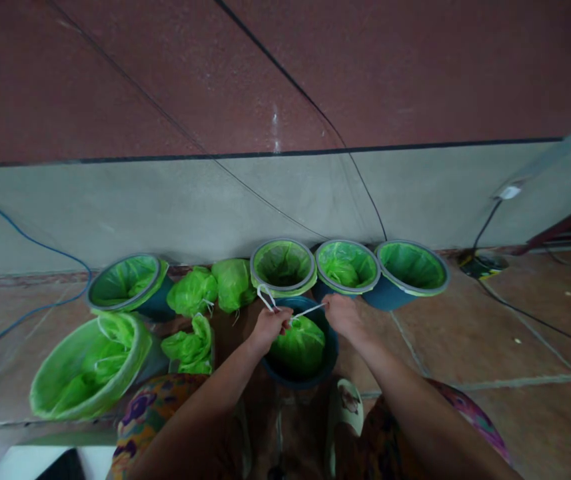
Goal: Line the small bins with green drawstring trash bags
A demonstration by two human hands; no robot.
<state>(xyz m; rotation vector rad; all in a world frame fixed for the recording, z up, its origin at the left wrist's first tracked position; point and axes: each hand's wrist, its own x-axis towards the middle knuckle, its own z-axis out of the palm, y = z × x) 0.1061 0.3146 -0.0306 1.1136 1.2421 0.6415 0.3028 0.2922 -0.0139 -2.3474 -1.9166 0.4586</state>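
A blue bucket (334, 347) stands on the floor between my feet, with a green bag (301, 350) gathered at its top inside it. Over the bucket, a white drawstring (310, 310) from the bag's neck runs taut between my two hands. My left hand (268, 328) is closed on the drawstring at the left, and a loop of it sticks up above the fingers. At the right, my right hand (341, 313) pinches the other end of the drawstring. The bucket's rim is partly behind my hands.
Along the wall stand lined bins: a left one (125, 283), a middle one (284, 267), and two right ones (348, 267) (412, 268). Tied green bags (192, 291) (234, 283) lie between them. A large lined basket (90, 367) is at left. A blue cable (25, 235) and a black cable (540, 325) cross the floor.
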